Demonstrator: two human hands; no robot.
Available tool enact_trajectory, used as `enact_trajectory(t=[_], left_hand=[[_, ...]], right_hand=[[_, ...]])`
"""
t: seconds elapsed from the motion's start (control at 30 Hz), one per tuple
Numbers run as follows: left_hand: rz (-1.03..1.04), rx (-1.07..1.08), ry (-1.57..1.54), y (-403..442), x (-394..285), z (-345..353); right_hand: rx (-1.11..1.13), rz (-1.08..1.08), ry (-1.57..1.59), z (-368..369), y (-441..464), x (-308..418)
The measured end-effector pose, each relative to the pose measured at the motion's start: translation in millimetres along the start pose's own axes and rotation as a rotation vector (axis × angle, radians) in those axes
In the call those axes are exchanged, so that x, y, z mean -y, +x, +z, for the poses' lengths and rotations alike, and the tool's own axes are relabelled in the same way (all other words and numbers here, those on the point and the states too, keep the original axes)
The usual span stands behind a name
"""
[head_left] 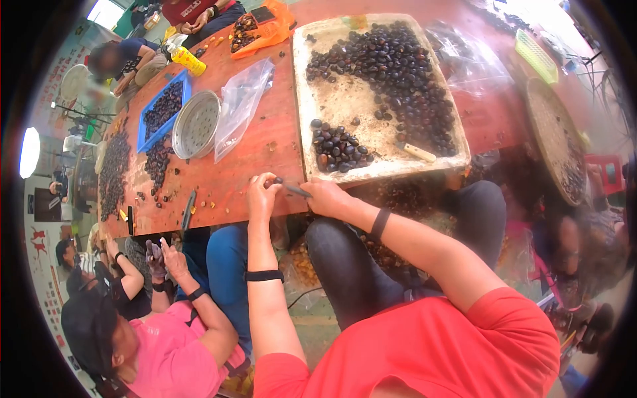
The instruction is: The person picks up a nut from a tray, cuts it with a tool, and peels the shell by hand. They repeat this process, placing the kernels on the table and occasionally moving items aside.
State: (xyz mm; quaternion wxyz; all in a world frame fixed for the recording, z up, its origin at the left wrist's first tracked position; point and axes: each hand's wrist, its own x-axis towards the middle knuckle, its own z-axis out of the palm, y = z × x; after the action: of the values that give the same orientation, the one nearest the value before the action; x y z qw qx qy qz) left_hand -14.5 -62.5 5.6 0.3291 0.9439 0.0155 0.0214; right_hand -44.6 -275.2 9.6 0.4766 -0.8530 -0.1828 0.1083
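Observation:
Pinched between the fingertips of my left hand [263, 192] is a small dark, round nut [278, 180], just in front of the table edge. My right hand [326, 198] is closed around a small knife [296, 190], its grey blade pointing at the nut. The knife's handle is hidden in my fist. Beyond my hands, a shallow white tray [335, 109] lies on the red table. Dark nuts [405, 60] spread across its far and right side, with a smaller heap [340, 147] in the near left corner. A light-handled knife [419, 152] rests near the tray's front edge.
Left of the tray are a plastic bag [244, 109], a metal colander [197, 126], a blue basket [142, 136] of nuts and a yellow bottle [189, 61]. A co-worker in pink [176, 351] sits close on my left. At right stands a round woven tray [551, 126].

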Motion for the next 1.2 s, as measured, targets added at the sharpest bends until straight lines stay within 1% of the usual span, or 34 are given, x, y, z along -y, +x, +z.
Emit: enact_trajectory(t=[0.07, 0.17, 0.23, 0.27, 0.33, 0.4, 0.47, 0.5, 0.53, 0.6, 0.63, 0.67, 0.77, 0.8, 0.87, 0.9, 0.93, 1.0, 1.07, 1.13, 1.17, 1.2], left_hand=[[-0.01, 0.007, -0.007, 6.2, -0.7, 3.4], [0.033, -0.001, -0.114, 18.5, -19.6, 11.1], [0.138, 0.038, -0.152, 34.6, -49.4, 20.6], [0.144, 0.039, -0.157, 41.6, -61.1, 29.0], [0.23, 0.096, -0.088, 57.1, -73.6, 49.1], [0.256, 0.111, -0.051, 64.5, -81.5, 52.7], [-0.19, 0.236, -0.437, 67.4, -87.2, 47.9], [-0.302, 0.238, -0.87, 69.9, -67.9, 55.2], [-0.302, 0.238, -0.87, 67.4, -59.5, 49.1], [-0.65, 0.128, -1.603, 54.4, -42.2, 35.5], [-0.68, 0.11, -1.7, 45.2, -34.5, 29.1], [-0.684, 0.088, -1.699, 36.2, -27.5, 23.4], [-0.63, 0.15, -1.67, 11.4, -12.0, 5.4], [-0.626, 0.125, -1.674, 4.1, -7.3, -0.5], [-0.555, 0.151, -1.572, -8.0, -1.1, -8.7], [-0.552, 0.138, -1.577, -12.1, -0.6, -11.7], [-0.537, 0.117, -1.538, -15.7, -0.6, -13.8], [-0.51, 0.079, -1.457, -20.8, -0.1, -18.7], [-0.506, 0.092, -1.434, -23.5, 1.7, -22.1], [-0.502, 0.113, -1.411, -23.7, 2.3, -22.3], [-0.473, 0.121, -1.25, -23.6, 2.7, -21.5], [-0.444, 0.128, -1.09, -23.4, 5.5, -19.3]], right_hand=[[-0.029, -0.01, -0.02, 1.9, -9.3, -2.0], [-0.053, -0.006, 0.0, -6.4, -21.7, -4.1], [-0.071, 0.018, 0.006, -12.8, -29.6, -3.3], [-0.087, 0.033, 0.014, -16.6, -32.8, -2.4], [-0.083, 0.012, -0.03, -18.6, -38.6, -9.2], [-0.08, -0.009, -0.074, -23.5, -44.4, -13.9], [-0.075, -0.003, -0.047, -29.2, -49.3, -16.8], [-0.058, 0.013, -0.051, -31.6, -49.2, -18.6], [-0.058, 0.012, -0.05, -33.5, -50.2, -18.5], [-0.104, 0.013, -0.029, -33.5, -52.3, -17.5], [-0.106, 0.004, -0.031, -32.4, -50.7, -16.8], [-0.091, -0.005, -0.024, -31.0, -49.8, -15.3], [-0.124, -0.062, 0.041, -26.8, -43.3, -8.2], [-0.108, -0.077, 0.043, -25.1, -39.1, -5.7], [-0.166, -0.051, 0.034, -24.3, -29.5, -2.1], [-0.199, -0.034, 0.028, -25.6, -24.0, 0.0], [-0.194, -0.041, 0.026, -27.1, -18.5, 1.6], [-0.253, -0.002, 0.019, -31.4, -5.3, 3.7], [-0.244, -0.026, -0.023, -32.6, 7.7, -11.4], [-0.212, 0.091, -0.087, -40.1, 11.2, -16.5], [-0.221, 0.149, -0.069, -41.7, 11.5, -18.9], [-0.22, 0.151, -0.073, -44.2, 11.8, -21.2]])
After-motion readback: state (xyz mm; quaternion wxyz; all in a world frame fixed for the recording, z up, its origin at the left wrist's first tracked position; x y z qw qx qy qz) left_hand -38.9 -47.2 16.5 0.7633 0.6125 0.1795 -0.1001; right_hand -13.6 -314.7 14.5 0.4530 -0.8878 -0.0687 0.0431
